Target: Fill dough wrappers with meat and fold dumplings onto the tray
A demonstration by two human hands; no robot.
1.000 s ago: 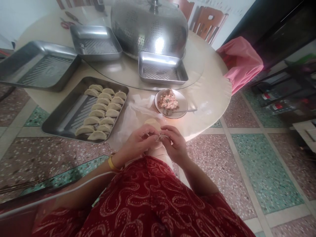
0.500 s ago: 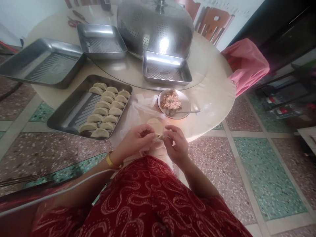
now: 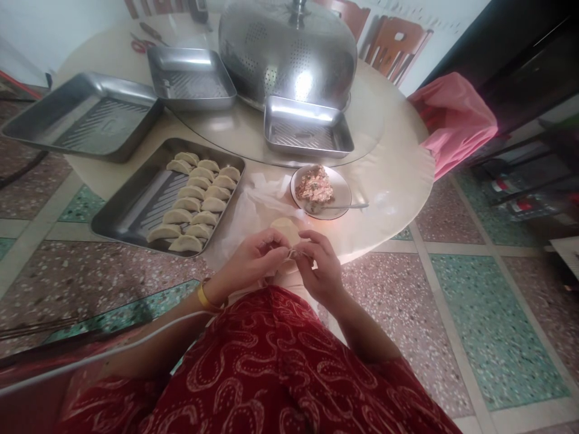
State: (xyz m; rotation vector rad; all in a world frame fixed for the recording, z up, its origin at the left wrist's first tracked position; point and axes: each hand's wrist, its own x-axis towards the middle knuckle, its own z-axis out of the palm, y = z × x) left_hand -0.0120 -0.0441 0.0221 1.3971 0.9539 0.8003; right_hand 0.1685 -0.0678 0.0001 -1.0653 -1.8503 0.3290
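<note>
Pale dough sits pinched between the two hands: the left hand point(image 3: 253, 256) and the right hand point(image 3: 319, 265) meet fingertip to fingertip just off the near edge of the round bench point(image 3: 393, 175), both closed narrowly on a small dumpling point(image 3: 295, 253) whose fold is mostly hidden by the fingers. A yellow bangle point(image 3: 204, 296) circles the left wrist, and a red patterned garment point(image 3: 280, 367) fills the foreground below the hands.

Just beyond the dumpling lies a round dough wrapper point(image 3: 284, 227) on crumpled white plastic point(image 3: 253, 208). A little further from the dumpling, toward the bench's middle, stands a small plate of minced filling point(image 3: 320, 191) with a spoon point(image 3: 348, 206) resting in it — handle pointing away to the person's right.

To the left of the dumpling a steel tray point(image 3: 136, 211) holds two rows of finished dumplings point(image 3: 194, 202), lying side by side and touching. Three more steel trays point(image 3: 307, 129) sit further off, around a large perforated metal dome cover point(image 3: 289, 51) at the far side. A pink cloth point(image 3: 455, 120) hangs over a chair beside the bench — well apart from the dumpling, to its right.
</note>
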